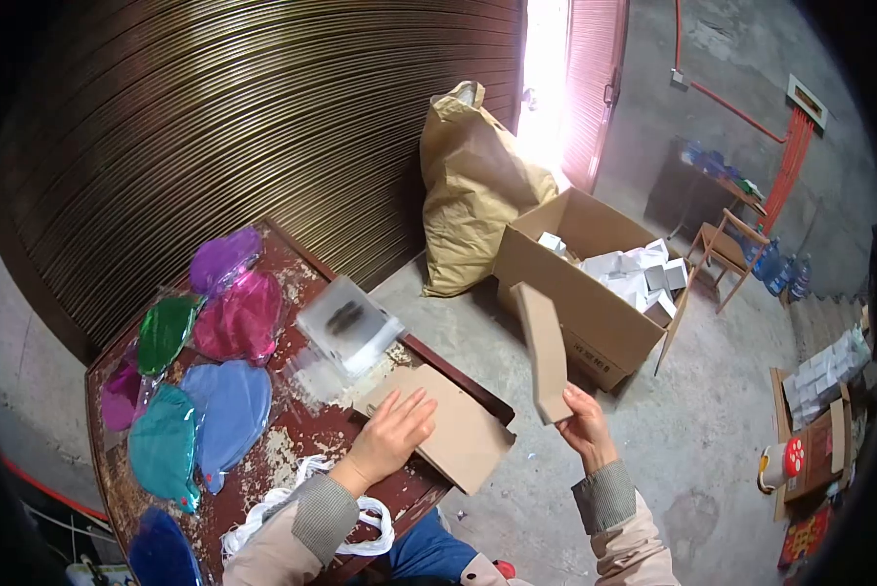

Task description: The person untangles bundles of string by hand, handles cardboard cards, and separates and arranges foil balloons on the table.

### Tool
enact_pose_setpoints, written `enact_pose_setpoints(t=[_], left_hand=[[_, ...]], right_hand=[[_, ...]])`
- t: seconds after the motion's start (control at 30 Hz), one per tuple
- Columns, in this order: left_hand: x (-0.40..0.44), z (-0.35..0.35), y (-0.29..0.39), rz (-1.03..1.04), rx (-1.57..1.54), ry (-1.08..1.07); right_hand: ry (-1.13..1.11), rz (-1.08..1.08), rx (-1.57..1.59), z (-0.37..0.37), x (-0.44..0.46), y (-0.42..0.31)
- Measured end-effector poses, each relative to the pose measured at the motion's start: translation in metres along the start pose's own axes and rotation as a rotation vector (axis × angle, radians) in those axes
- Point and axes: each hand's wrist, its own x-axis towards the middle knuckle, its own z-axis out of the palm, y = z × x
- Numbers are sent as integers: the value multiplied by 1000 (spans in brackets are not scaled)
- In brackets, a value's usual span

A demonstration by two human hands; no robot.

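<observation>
My left hand lies on a flat brown cardboard piece at the table's right edge, its fingers stretched out. Off to the right, past the table edge, my right hand grips the lower end of a narrow folded cardboard piece, which stands nearly upright in the air. Just beyond my left hand is a clear plastic box or bag stack with a dark mark on it. A white string bundle lies close to my left sleeve.
Wrapped coloured items, among them a blue one and a teal one, cover the left of the red table. A large carton of small white boxes and a tan sack stand on the floor beyond.
</observation>
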Motion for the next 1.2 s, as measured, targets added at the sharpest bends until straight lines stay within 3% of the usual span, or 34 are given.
enact_pose_setpoints(t=[0.13,0.27,0.3,0.43,0.63,0.77,0.97,1.1,1.13,1.2], left_hand=[[-12,22,1,-148,38,-11],[-7,9,29,-437,237,-365],[-11,9,34,-445,241,-367],[-35,16,59,-1134,-1066,225],[-11,16,90,-1198,-1355,414],[-10,32,80,-1220,-793,104],[-1,25,78,-1190,-660,-113],[-1,18,69,-1034,-267,-342],[-3,17,69,-1032,-269,-339],[-13,16,71,-1026,-430,-176]], right_hand=[[-49,80,-116,-11,-2,14],[-45,97,-215,-2,0,32],[-51,105,-215,3,-2,35],[82,116,-257,31,-23,41],[97,-33,-383,46,-21,60],[113,-56,-524,55,2,57],[103,17,-493,58,16,30],[-29,-19,-699,77,23,29],[-29,-22,-701,80,25,31],[-19,-33,-1041,81,35,42]])
